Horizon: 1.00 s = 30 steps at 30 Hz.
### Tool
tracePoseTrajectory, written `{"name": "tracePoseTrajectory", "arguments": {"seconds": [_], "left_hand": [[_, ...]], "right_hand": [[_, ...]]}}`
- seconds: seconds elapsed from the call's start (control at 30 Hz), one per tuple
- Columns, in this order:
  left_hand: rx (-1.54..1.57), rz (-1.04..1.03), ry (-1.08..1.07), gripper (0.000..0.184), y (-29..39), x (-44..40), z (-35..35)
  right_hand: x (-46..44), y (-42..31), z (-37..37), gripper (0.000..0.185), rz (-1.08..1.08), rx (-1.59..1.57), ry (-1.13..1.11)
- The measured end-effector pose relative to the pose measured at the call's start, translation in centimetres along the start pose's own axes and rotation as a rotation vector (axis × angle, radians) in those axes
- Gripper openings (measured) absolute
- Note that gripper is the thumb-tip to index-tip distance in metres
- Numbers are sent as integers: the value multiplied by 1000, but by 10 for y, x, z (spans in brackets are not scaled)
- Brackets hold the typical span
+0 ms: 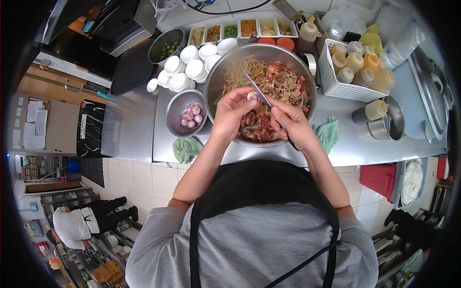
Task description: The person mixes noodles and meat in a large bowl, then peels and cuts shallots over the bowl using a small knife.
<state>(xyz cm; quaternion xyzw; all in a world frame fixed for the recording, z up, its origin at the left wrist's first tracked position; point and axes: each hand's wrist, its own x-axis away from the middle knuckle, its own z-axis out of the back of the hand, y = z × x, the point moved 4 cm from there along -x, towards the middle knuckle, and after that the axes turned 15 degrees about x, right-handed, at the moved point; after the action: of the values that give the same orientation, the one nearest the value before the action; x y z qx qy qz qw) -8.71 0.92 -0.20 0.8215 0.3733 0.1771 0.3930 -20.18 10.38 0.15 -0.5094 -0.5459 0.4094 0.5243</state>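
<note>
Between the fingertips of my left hand is a small peeled shallot, pale pink. My right hand grips a knife, its blade angled up and to the left against the shallot and its dark handle running down under my palm. Both hands are held over a large steel bowl filled with noodles and reddish sliced pieces. To the left of my left hand stands a smaller steel bowl holding several pink shallots.
White cups stand stacked at left, near a pot of green limes. Ingredient trays line the back. A white basket holds squeeze bottles at right. Green cloths flank the bowl. Another person works at lower left.
</note>
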Motion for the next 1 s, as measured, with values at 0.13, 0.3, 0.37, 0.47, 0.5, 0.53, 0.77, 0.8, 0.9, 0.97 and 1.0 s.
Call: {"name": "tracePoseTrajectory", "arguments": {"seconds": [0.13, 0.3, 0.37, 0.47, 0.5, 0.53, 0.77, 0.8, 0.9, 0.97, 1.0], "left_hand": [[0, 26, 8, 24, 3, 1, 0], [15, 9, 65, 25, 8, 3, -3], [14, 2, 57, 26, 3, 1, 3], [-22, -27, 68, 26, 4, 1, 5], [-51, -47, 80, 26, 4, 0, 4], [-50, -46, 80, 26, 3, 0, 3], [-43, -80, 41, 25, 3, 2, 0], [-36, -73, 33, 25, 3, 2, 1], [4, -43, -20, 25, 4, 3, -2], [52, -12, -2, 26, 4, 2, -4], [99, 20, 20, 26, 4, 3, -4]], "right_hand": [[-4, -2, 4, 34, 123, 412, 240], [-6, 2, 13, 36, 44, 387, 229], [-5, 2, 14, 37, 43, 347, 236], [-2, -1, 12, 36, 101, 327, 250], [0, -4, 8, 36, 68, 260, 187], [2, -4, 4, 36, 34, 194, 125], [-3, 1, -7, 38, 100, 225, 92], [-4, 2, -6, 37, 117, 231, 103], [-7, 4, 2, 35, 98, 228, 143], [-7, 6, 5, 33, 66, 221, 166], [-6, 7, 4, 33, 65, 217, 173]]}}
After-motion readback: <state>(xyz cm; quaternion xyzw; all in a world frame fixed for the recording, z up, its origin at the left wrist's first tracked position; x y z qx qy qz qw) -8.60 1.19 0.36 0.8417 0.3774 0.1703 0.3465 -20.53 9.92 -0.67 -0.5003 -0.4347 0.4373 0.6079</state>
